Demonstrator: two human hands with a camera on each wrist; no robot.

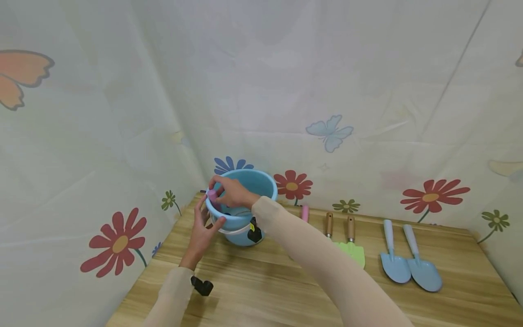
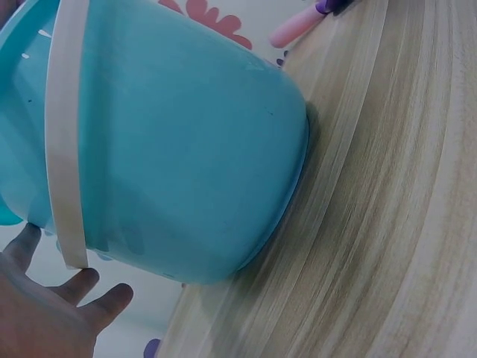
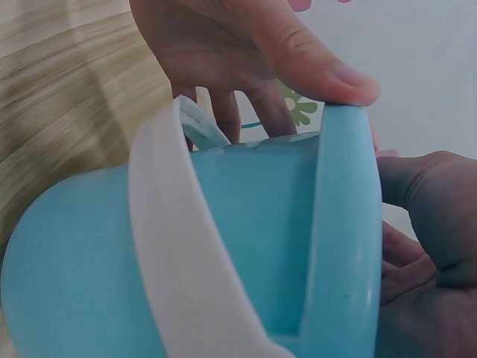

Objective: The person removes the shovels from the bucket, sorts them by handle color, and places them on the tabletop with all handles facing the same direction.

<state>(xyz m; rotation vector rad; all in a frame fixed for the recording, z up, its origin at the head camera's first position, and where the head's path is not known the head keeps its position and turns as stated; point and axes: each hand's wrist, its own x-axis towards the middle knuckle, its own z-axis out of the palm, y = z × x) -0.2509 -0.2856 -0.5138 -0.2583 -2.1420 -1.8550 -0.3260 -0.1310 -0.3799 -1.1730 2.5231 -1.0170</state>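
A light-blue bucket (image 1: 241, 236) with a white carrying handle (image 3: 175, 239) stands upright on the wooden table. My left hand (image 1: 202, 234) holds its near left side, thumb on the rim and fingers spread along the outer wall. Over the bucket's left edge, my right hand (image 1: 234, 193) pinches the pink handle (image 1: 213, 196) of a tool just inside the rim. The bucket wall and my hand hide the tool's lower part, so its kind does not show.
Right of the bucket lie a pink-handled tool (image 1: 305, 213), partly behind my right sleeve, and wooden-handled green tools (image 1: 354, 252). Farther right are two blue trowels (image 1: 395, 268). A flower-patterned sheet (image 1: 261, 91) hangs behind the table (image 1: 253, 290) and along its left side.
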